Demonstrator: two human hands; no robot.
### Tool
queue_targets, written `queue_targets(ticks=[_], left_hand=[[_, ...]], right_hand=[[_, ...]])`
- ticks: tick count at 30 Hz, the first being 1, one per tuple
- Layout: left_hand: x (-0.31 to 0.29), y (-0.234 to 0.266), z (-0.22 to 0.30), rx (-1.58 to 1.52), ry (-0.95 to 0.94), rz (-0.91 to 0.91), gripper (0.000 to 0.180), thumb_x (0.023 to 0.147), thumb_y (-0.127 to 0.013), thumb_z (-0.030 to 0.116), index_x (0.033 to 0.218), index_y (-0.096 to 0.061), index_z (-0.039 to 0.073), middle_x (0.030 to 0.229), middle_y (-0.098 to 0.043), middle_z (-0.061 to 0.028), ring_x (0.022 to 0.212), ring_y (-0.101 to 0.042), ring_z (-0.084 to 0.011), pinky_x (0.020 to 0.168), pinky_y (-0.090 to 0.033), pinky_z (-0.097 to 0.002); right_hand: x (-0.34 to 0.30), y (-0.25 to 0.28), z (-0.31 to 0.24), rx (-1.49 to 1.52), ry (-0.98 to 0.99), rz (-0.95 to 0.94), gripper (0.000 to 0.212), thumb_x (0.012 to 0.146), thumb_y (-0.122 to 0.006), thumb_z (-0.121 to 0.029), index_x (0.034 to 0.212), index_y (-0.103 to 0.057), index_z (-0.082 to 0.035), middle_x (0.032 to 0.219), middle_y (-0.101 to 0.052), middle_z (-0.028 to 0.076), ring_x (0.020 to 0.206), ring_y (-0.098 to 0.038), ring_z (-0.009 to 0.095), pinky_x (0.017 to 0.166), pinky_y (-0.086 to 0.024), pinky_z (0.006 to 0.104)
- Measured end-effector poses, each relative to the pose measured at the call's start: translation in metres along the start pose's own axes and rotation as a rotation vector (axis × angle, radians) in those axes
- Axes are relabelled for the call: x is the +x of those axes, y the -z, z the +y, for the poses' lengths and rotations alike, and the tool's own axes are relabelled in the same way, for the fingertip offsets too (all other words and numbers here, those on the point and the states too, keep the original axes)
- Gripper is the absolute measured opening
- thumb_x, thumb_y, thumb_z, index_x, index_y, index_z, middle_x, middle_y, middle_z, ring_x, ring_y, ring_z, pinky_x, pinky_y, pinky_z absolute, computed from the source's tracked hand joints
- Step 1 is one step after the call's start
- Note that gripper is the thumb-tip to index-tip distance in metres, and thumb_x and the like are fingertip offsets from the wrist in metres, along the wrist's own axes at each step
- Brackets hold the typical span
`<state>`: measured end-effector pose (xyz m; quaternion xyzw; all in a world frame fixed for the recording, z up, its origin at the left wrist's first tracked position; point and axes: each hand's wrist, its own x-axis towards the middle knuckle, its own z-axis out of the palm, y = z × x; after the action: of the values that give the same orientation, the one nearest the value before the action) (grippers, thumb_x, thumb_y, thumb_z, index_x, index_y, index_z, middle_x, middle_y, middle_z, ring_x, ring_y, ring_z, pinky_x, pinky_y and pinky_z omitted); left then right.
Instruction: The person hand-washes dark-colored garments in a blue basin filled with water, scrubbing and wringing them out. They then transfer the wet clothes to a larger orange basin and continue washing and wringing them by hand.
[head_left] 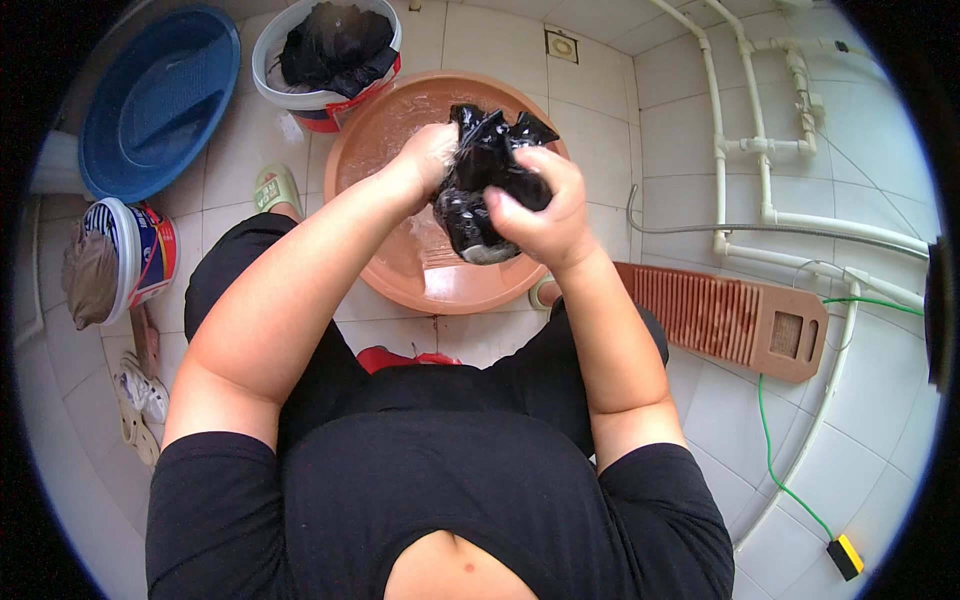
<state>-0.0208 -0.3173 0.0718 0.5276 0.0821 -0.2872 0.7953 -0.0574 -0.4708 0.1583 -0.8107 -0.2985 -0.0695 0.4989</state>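
Note:
Bunched between my two hands is a wet, shiny black cloth (pixel 490 165), held above a round orange-brown basin (pixel 350 130) with water in it. A pale grey patch shows at the cloth's lower end. My left hand (pixel 432 158) grips its left side, the fingers mostly hidden behind it. My right hand (pixel 550 205) is closed round its right side, thumb in front. What kind of garment the cloth is I cannot make out.
A white bucket (pixel 268 85) of dark cloth stands behind the basin. At left are a blue basin (pixel 160 100) and another bucket (pixel 150 255) with cloth. A brown washboard (pixel 700 315) lies at right, near white pipes (pixel 758 130), a grey hose (pixel 740 228) and a green cord (pixel 770 440).

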Motion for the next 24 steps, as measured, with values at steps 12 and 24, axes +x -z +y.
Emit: queue_targets(ticks=[12,24], left_hand=[[-0.007,-0.008,-0.007,0.176,0.088,0.033,0.019,0.079,-0.054,0.022,0.083,-0.062,0.006,0.077,-0.061,-0.0058,0.068,-0.058,-0.0151,0.063,-0.046,-0.0282],[-0.045,0.0,0.072,-0.602,0.105,-0.012,0.035,0.086,-0.044,0.028,0.105,-0.055,0.001,0.107,-0.058,-0.0126,0.099,-0.056,-0.0235,0.089,-0.043,-0.0379]], right_hand=[[-0.011,-0.004,-0.006,-0.172,0.018,-0.089,0.026,0.055,-0.069,-0.01,0.075,-0.054,-0.001,0.066,-0.055,0.013,0.058,-0.055,0.026,0.056,-0.045,0.0301],[0.022,-0.015,0.02,1.25,-0.852,0.328,0.044,0.083,-0.047,-0.039,0.111,-0.053,-0.005,0.109,-0.058,0.008,0.102,-0.054,0.023,0.092,-0.041,0.0353]])
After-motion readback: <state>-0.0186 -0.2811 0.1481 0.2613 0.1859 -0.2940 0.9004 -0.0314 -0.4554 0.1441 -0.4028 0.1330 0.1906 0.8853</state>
